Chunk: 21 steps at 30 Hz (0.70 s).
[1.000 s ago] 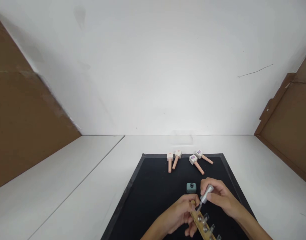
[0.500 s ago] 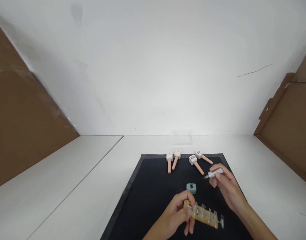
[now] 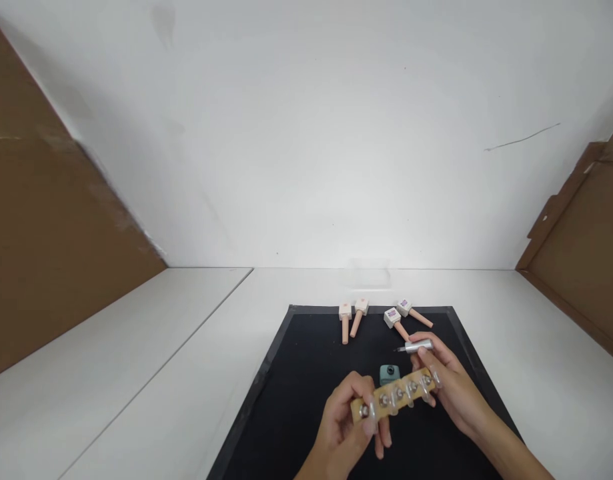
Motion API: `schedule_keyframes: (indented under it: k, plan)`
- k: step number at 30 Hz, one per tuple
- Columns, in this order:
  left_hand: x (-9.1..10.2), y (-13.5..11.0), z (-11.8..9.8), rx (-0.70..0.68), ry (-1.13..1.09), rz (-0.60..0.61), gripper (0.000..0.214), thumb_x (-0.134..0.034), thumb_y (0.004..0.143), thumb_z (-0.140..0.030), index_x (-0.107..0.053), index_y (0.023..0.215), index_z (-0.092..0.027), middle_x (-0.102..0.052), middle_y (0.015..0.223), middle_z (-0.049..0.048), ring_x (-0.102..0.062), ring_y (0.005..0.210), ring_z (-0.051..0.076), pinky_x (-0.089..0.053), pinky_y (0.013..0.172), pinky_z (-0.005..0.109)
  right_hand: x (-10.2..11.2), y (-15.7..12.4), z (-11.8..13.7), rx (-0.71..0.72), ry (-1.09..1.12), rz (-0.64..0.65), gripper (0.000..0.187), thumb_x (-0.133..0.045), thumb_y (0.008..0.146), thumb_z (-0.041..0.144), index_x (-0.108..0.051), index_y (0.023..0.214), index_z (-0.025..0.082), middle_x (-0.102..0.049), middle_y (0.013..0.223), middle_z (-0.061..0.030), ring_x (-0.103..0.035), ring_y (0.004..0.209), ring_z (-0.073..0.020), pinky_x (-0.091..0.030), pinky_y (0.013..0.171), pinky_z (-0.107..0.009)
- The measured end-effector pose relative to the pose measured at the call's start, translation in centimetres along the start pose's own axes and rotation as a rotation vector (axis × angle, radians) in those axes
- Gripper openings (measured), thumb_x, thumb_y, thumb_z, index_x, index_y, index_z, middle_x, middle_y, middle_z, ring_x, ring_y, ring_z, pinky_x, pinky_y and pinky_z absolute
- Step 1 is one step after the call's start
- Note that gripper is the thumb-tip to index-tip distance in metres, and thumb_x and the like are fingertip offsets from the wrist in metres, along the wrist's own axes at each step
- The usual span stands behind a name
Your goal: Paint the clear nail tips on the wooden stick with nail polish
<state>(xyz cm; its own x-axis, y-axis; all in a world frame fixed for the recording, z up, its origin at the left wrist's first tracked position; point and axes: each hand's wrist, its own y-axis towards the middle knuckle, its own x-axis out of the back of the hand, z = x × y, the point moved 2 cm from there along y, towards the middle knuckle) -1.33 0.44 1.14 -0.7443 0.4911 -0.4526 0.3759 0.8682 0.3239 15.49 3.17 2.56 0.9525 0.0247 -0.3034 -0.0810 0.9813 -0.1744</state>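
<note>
My left hand (image 3: 343, 423) grips one end of a wooden nail-tip stand (image 3: 377, 405). Several clear false nail tips (image 3: 426, 390) are mounted along it on round metal studs. In my right hand (image 3: 449, 383) is a silver-handled nail polish brush (image 3: 419, 346), its dark bristle tip pointing left. The right fingers are close to the far end of the stand; whether they touch it I cannot tell. Just behind the stand sits an uncapped teal polish bottle (image 3: 389, 373), its lower part hidden by the strip.
Two white bottles with peach caps (image 3: 345, 321) lie at the back of the black mat (image 3: 296, 387). Two more with purple labels (image 3: 396, 319) lie further right. A clear tray (image 3: 369, 277) is by the white wall, with cardboard panels (image 3: 61, 220) at the sides.
The stand has swung up at its right end, close to my right hand, and its studs now face the camera. My right hand with the brush has moved slightly left.
</note>
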Motion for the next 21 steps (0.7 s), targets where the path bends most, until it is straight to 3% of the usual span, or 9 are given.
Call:
schedule_keyframes:
  k: [8,21]
  plan:
    - [-0.2,-0.2,-0.5,-0.01,0.088,-0.021,0.027,-0.06,0.08,-0.039,-0.043,0.075,-0.02,-0.043,0.064,-0.0048,-0.049,0.048,0.006,-0.041,0.044,0.015,-0.3,-0.1,-0.4,-0.075,0.162,0.043,0.039,-0.075,0.066,0.048,-0.061,0.091,0.021,-0.05,0.057,0.0068,-0.034,0.033,-0.0008,-0.028,0.026,-0.01]
    - [0.2,0.5,0.8,0.117,0.006,-0.08,0.027,-0.06,0.081,-0.039,-0.04,0.087,-0.022,-0.047,0.045,-0.0099,-0.04,0.034,0.004,-0.034,0.035,0.01,-0.4,-0.7,-0.4,-0.083,0.174,0.105,0.04,-0.076,0.065,0.048,-0.06,0.09,0.021,-0.052,0.06,0.0061,-0.048,0.037,-0.0043,-0.034,0.03,-0.012]
